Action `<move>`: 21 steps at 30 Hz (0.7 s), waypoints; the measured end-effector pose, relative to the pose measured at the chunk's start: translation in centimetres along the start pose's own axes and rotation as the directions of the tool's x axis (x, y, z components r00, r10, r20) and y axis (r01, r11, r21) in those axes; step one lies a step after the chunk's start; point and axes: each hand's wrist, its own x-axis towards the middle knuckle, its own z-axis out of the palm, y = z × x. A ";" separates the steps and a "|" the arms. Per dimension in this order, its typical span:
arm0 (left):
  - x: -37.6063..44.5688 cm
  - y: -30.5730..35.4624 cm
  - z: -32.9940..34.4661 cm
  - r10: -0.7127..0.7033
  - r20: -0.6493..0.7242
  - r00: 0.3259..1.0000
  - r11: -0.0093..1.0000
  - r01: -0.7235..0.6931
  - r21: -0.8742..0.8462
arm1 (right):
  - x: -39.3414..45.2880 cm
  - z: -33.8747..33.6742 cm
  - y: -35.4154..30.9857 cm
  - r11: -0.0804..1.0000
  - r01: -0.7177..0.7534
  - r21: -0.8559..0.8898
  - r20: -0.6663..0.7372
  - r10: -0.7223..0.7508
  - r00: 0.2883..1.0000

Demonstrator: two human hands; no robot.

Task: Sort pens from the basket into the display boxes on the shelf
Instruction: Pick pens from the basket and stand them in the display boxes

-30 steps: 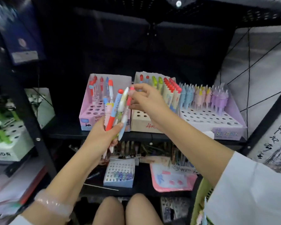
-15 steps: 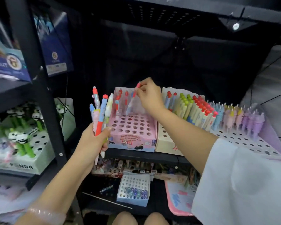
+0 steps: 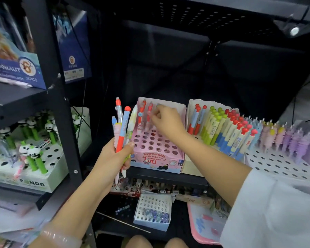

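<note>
Pens being sorted into the pink display box [image 3: 157,159].
Left of the box, the left hand [image 3: 115,154] grips a pen bundle [image 3: 123,129] upright, caps up. Over the box's back row, the right hand [image 3: 166,120], lower than before, pinches a blurred pen [image 3: 149,116], near vertical.

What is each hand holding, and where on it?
Left hand grips a bunch of pens round their lower barrels. Right hand is at the pink display box; its hold cannot be told.
</note>
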 end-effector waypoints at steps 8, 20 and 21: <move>0.0 0.7 1.6 0.013 0.041 0.999 0.998 -0.010 -0.065 | -3.1 -1.9 -2.9 0.714 -0.181 0.677 0.330 -0.075 0.941; -0.9 2.0 4.5 -0.099 0.124 0.987 0.951 0.131 -0.280 | -5.3 -3.9 0.6 0.636 0.677 -0.372 0.021 -0.723 0.691; -1.0 2.0 4.7 -0.099 0.102 0.990 0.950 0.125 -0.287 | -5.2 -4.1 0.9 0.651 0.663 -0.370 -0.001 -0.714 0.700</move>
